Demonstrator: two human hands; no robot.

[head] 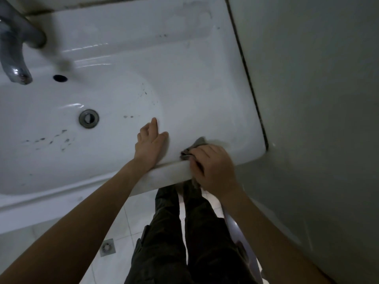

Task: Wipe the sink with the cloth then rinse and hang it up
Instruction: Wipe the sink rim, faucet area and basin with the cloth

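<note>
A white ceramic sink [184, 83] fills the upper left, with dark specks of dirt in its bowl around the metal drain [88, 118]. My right hand [215, 169] grips a small grey cloth [194, 147] and presses it on the sink's front rim near the right corner. My left hand [150, 143] rests flat on the rim just left of it, fingers straight and pointing into the bowl. The two hands are a short gap apart.
A metal tap [15, 56] arches over the bowl at the upper left, above an overflow hole [60, 78]. A grey wall [317, 99] meets the sink's right edge. Below are my dark trousers [184, 232], a white tiled floor and a floor drain [107, 247].
</note>
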